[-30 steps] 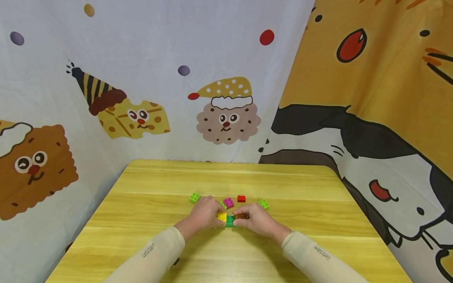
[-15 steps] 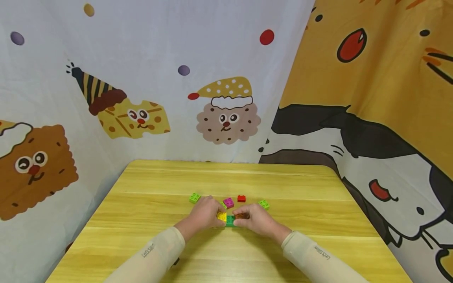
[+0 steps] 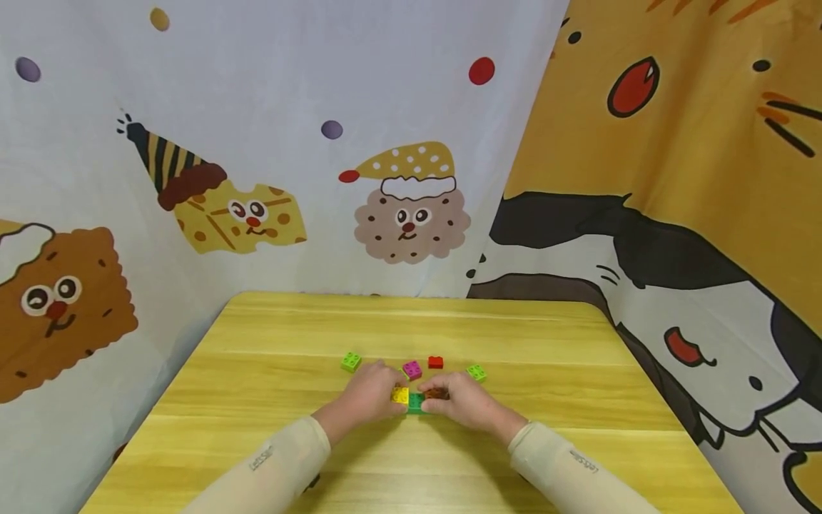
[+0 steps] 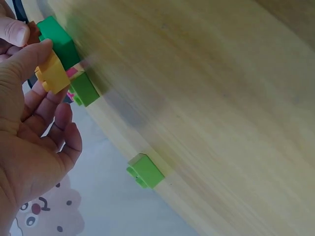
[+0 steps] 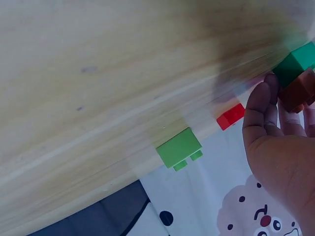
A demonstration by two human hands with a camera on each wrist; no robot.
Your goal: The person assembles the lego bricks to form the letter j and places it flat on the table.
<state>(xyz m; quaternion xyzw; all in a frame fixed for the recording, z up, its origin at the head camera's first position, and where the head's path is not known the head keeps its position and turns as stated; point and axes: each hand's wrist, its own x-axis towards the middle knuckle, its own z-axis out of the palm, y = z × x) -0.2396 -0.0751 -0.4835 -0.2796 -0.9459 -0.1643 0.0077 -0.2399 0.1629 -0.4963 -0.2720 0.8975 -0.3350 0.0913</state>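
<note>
"What's closest to us?"

"Two pale sleeves (image 3: 263,464) with small dark lettering, stretched over the wooden surface (image 3: 411,464)."

"And past those?"

"The left grip (image 3: 370,391) pinches the yellow block (image 3: 401,395), and the right grip (image 3: 467,400) is curled around the brown block (image 3: 437,393). They're close together, neither one released."

"So what's between them?"

"The dark green block (image 3: 416,404), its studs showing in the middle. Yellow touches its left end, brown its right. I can't tell whether either is pressed fully home, or whether the green one is lifted a little."

"Anything just behind?"

"A lime block (image 4: 84,89), mostly hidden in the head view but clear from the left wrist. The magenta block (image 3: 412,370) is right next to it. Another lime block (image 3: 476,373) lies off beyond the right grip."

"And farther still?"

"A third lime block (image 3: 351,362), beyond the left grip, studs up, and the little red block (image 3: 435,363), behind and to the right of the magenta one."

"What's at the back?"

"A printed cloth (image 3: 276,78): cartoon cheese and cookies in hats on white, big orange and black-and-white animals to the right."
</note>
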